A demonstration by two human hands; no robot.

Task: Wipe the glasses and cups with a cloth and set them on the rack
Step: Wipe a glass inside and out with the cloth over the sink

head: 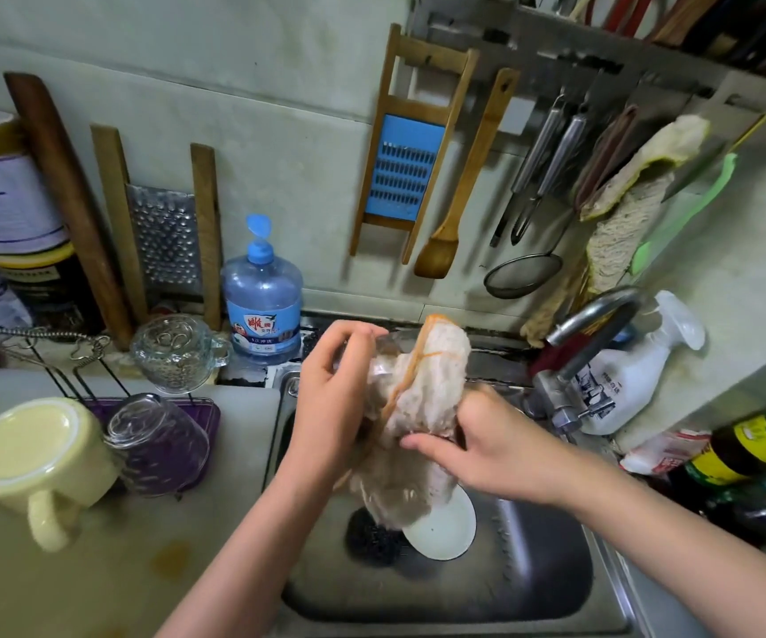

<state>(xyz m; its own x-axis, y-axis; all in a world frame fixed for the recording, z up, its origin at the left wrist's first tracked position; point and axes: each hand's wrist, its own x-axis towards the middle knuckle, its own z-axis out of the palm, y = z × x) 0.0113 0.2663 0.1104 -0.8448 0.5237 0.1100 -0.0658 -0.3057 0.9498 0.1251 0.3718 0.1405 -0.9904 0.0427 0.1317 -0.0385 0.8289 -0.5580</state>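
Note:
Over the steel sink (pixel 533 587) my left hand (pixel 330 398) grips a clear glass (pixel 379 361), mostly wrapped in a pale cloth (pixel 422 398) with an orange edge. My right hand (pixel 487 439) clutches the cloth against the glass from the right. On the counter to the left stands a wire rack (pixel 49 352) over a purple tray (pixel 208 419). It holds a cream mug (pixel 31 458) upside down, a clear glass (pixel 155 442) tipped over, and a patterned glass cup (pixel 178 352) with a handle.
A white dish (pixel 441 531) and a dark scourer (pixel 372 538) lie in the sink. The tap (pixel 588 324) arches at the right, beside a white spray bottle (pixel 625 379). A blue soap bottle (pixel 261 297) stands behind the sink. Sauce bottles (pixel 749 458) crowd the right edge. Utensils hang on the wall.

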